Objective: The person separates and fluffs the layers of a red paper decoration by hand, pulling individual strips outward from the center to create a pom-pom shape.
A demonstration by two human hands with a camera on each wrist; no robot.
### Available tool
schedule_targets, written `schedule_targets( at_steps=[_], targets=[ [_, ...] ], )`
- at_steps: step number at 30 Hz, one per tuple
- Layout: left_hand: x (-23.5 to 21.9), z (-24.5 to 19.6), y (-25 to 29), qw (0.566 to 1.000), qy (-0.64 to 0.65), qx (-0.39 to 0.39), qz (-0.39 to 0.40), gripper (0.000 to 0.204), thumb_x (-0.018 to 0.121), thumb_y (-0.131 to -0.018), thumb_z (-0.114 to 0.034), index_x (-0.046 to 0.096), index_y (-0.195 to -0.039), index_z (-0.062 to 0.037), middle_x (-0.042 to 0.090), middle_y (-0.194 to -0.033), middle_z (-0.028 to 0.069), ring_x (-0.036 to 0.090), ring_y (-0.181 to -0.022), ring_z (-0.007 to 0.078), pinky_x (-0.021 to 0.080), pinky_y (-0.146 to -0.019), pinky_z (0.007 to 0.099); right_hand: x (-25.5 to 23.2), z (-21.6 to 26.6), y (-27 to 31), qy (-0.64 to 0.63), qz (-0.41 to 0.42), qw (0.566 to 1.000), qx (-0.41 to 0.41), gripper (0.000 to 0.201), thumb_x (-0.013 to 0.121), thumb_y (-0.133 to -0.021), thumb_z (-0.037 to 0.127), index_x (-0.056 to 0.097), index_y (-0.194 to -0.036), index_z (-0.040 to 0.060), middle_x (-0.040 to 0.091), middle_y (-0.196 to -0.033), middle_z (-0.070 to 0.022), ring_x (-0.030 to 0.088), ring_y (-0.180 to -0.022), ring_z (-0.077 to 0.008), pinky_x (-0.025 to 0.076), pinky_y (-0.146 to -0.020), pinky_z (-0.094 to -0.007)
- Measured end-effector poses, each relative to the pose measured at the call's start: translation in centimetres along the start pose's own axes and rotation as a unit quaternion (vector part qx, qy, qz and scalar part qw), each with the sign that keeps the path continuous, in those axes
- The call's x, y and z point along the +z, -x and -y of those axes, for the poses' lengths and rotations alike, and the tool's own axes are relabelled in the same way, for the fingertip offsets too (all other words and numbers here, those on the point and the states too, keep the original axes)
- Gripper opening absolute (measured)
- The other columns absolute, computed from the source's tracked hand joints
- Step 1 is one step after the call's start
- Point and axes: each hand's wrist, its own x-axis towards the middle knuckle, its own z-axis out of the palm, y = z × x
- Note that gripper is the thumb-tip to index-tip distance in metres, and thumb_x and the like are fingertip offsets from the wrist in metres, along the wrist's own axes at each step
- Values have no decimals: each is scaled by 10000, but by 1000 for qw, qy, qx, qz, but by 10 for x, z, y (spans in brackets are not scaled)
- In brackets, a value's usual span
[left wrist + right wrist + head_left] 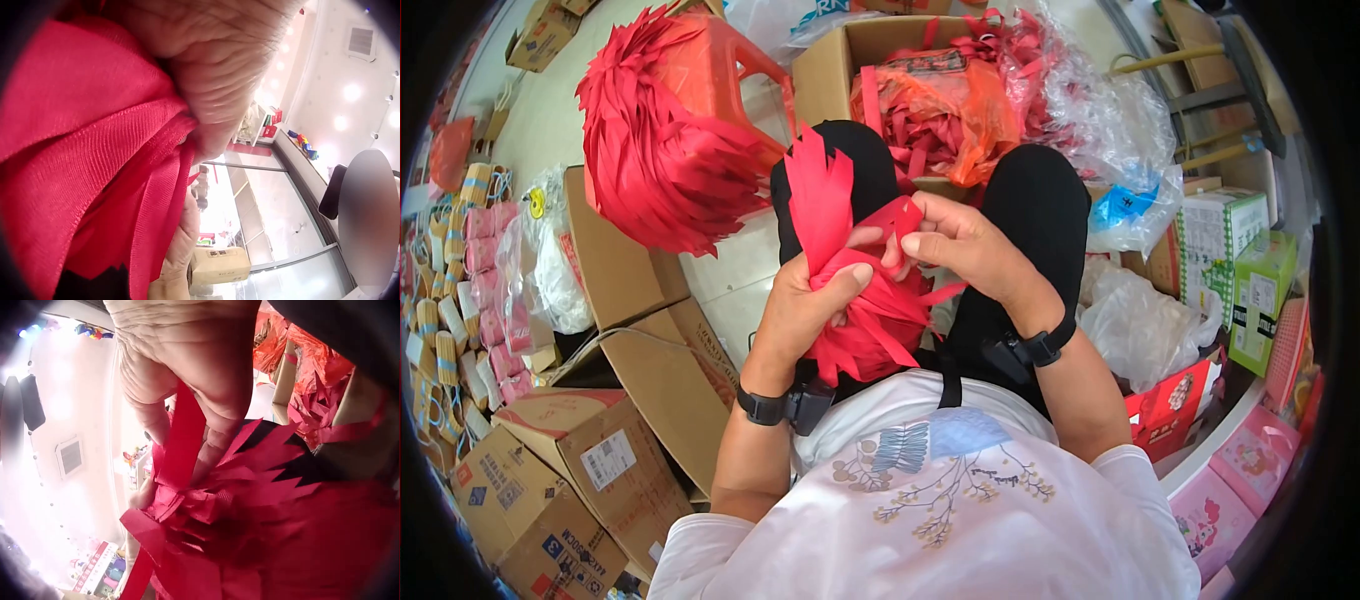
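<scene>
A bunch of red ribbon strips with pointed ends lies over the seated person's lap. My left hand grips the bunch, its thumb laid across the strips; in the left wrist view the gathered ribbon folds in tightly under the palm. From the right side, my right hand pinches one ribbon strip between thumb and fingers, right above the gathered point of the bunch. Some fingertips are hidden behind the ribbon.
A larger red ribbon bundle drapes over an orange plastic stool at the front left. Ahead, an open cardboard box holds loose red strips and an orange bag. Cardboard cartons stand at left, a red box at right.
</scene>
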Motion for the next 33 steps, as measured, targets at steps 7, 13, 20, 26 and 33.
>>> schedule_targets(
  at_steps=[7, 13, 20, 26, 33],
  targets=[
    [-8, 8, 0, 1000, 13, -21, 17, 198, 667, -943, -210, 680, -1098, -87, 560, -721, -80, 473, -569, 11, 405, -520, 188, -2, 6, -12, 202, -64, 976, -41, 213, 551, -1000, 241, 624, -1042, 45, 647, -935, -17, 576, -825, -91, 460, -784, -230],
    [-2, 8, -1, 1000, -24, -10, 3, 176, 661, -939, -191, 681, -1066, -71, 567, -724, -65, 473, -534, 23, 406, -498, 196, 12, 15, -40, 17, -118, 992, -31, 433, 581, -994, 440, 676, -942, 21, 633, -827, -46, 570, -752, -120, 451, -705, -251],
    [-1, 7, -1, 999, -33, -7, 2, 173, 661, -936, -186, 679, -1068, -75, 577, -731, -62, 477, -535, 25, 404, -496, 198, 22, 8, -49, -82, -116, 990, -2, 263, 689, -950, 312, 631, -865, 70, 594, -782, 8, 529, -669, -64, 425, -592, -225],
    [-4, 6, -1, 999, -29, -20, 10, 157, 666, -939, -183, 678, -1063, -88, 547, -735, -83, 471, -589, 10, 408, -514, 192, 21, 10, -42, -69, -115, 989, -58, 186, 683, -955, 244, 606, -923, 78, 594, -803, 24, 551, -698, -50, 437, -616, -221],
    [-4, 7, -2, 1000, -23, -17, 5, 174, 670, -936, -191, 683, -1075, -86, 548, -729, -81, 468, -570, 13, 409, -510, 194, 18, 16, -35, -65, -83, 990, -88, 183, 643, -978, 174, 630, -1123, 65, 631, -942, 16, 583, -745, -57, 477, -659, -214]
  ],
)
